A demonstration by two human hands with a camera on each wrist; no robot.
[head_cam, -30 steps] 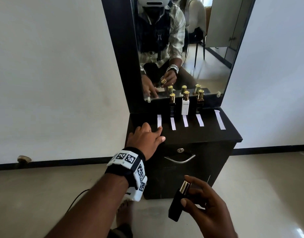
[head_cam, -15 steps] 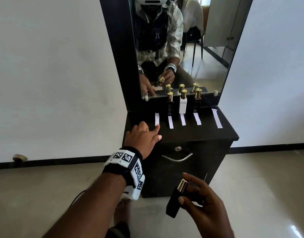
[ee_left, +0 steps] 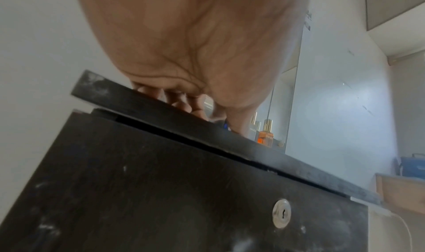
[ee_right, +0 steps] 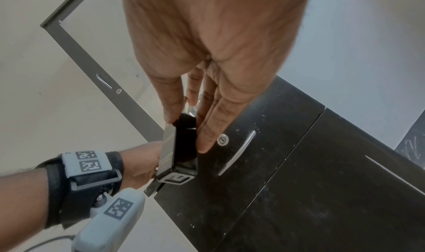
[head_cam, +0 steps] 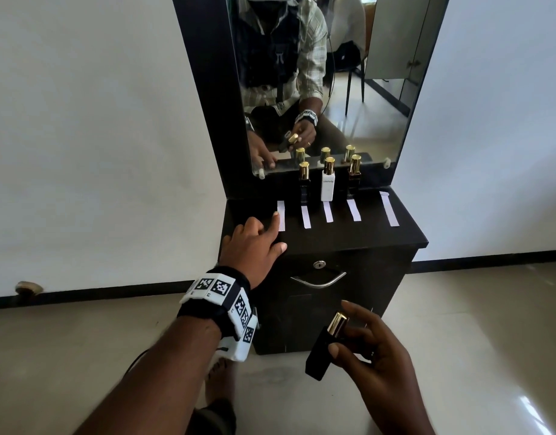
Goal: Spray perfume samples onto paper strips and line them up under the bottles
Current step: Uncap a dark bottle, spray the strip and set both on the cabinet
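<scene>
Three gold-capped bottles stand against the mirror: a black bottle (head_cam: 304, 186), a white bottle (head_cam: 328, 186) and a dark amber bottle (head_cam: 354, 180). Several white paper strips lie in a row in front of them. My left hand (head_cam: 264, 233) rests on the cabinet top (head_cam: 348, 237), its index fingertip (head_cam: 275, 215) touching the leftmost strip (head_cam: 281, 218), which has no bottle behind it. Lower down, in front of the cabinet, my right hand (head_cam: 348, 334) grips a black perfume bottle (head_cam: 320, 356) with a gold cap, tilted. In the right wrist view, fingers (ee_right: 207, 128) and thumb clamp that bottle (ee_right: 184, 146).
The far-right strip (head_cam: 390, 210) also has no bottle behind it. The black cabinet has a lock (head_cam: 319, 264) and a metal handle (head_cam: 317, 281) on its front. A tall mirror (head_cam: 333, 73) rises behind the bottles. White walls stand at both sides, above a pale tiled floor (head_cam: 474, 340).
My left index finger has stretched forward along the leftmost strip. The right hand keeps the black bottle in about the same place.
</scene>
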